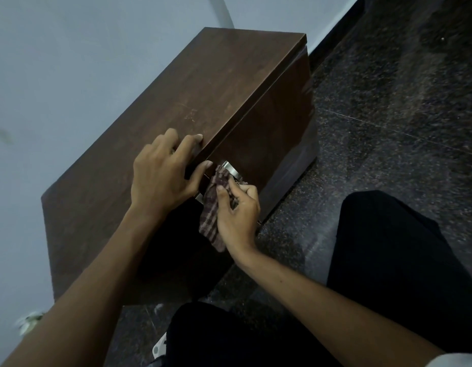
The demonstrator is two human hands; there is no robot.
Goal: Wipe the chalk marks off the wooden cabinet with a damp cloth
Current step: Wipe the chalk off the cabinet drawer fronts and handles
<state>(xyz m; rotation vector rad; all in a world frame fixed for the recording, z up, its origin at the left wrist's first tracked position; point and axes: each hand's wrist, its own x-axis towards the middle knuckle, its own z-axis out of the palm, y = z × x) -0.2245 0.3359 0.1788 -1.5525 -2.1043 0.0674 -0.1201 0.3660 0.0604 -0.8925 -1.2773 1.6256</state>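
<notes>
The cabinet [203, 107] stood on the floor [388, 128] against the wall [70, 49], faint chalk marks [188, 112] on top. The left hand [160, 176] lay spread on its front edge, grasping nothing. The right hand [236, 210] clenched the cloth [212, 215] against the metal handle [230, 169].

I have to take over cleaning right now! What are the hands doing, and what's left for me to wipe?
Left hand: flat on the cabinet top, fingers curled over its front edge, steadying it.
Right hand: shut on the checked cloth, pressing it against the cabinet front by the metal handle.
Done: cannot tell how much of the front is wiped.
Left: faint chalk marks still show on the top. Wipe those next.
</notes>
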